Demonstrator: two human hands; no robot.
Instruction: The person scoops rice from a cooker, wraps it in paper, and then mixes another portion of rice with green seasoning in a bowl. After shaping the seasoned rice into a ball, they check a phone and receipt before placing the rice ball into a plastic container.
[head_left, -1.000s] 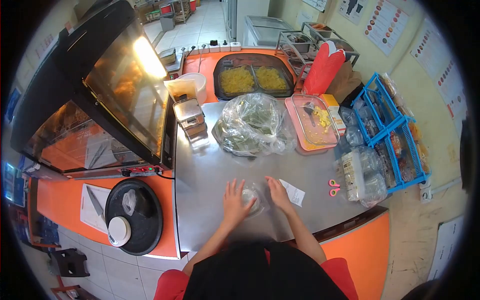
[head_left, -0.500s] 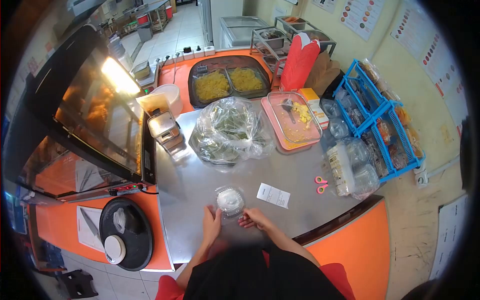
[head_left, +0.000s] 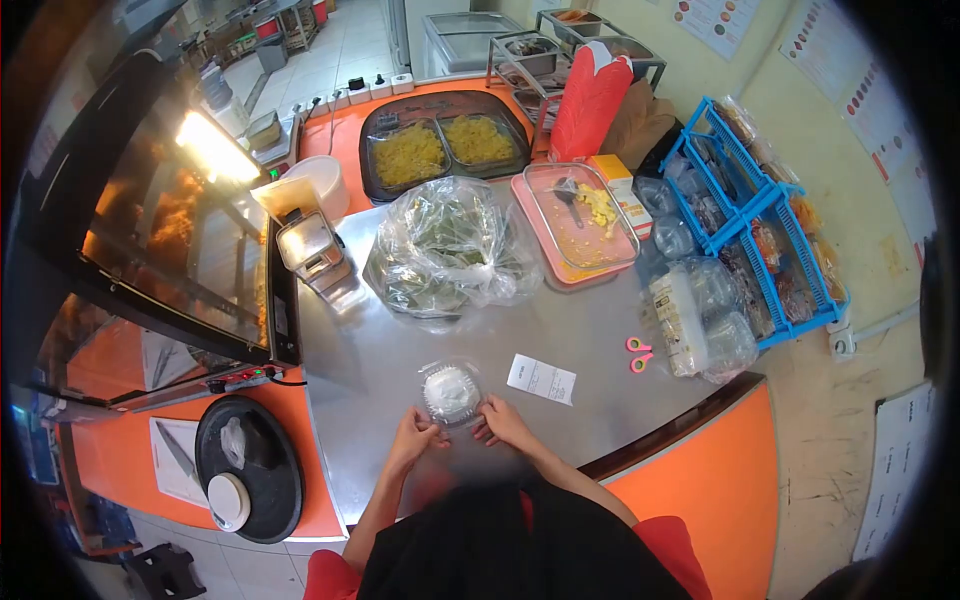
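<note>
A small clear plastic container (head_left: 450, 391) with white contents sits on the steel table in front of me. At its lower left edge is my left hand (head_left: 417, 437), with the fingers curled in against the rim. My right hand (head_left: 501, 422) touches the right edge of the container, thumb and fingers closed at its rim. Just right of the container lies a printed paper slip (head_left: 541, 380). Farther back stands a large clear bag (head_left: 449, 245) of green leaves.
A lit glass warmer (head_left: 180, 220) stands left, above a black round tray (head_left: 285, 470). Pink scissors (head_left: 639, 355), clear plastic packs (head_left: 715, 350) and blue baskets (head_left: 745, 235) are on the right. Behind are a pink tray (head_left: 575, 284) and a black tray (head_left: 375, 185) of yellow food.
The view has shifted slightly. My left hand has moved from the container's left side down to its lower left edge, its fingers now curled in. My right hand has come up along the right edge.
</note>
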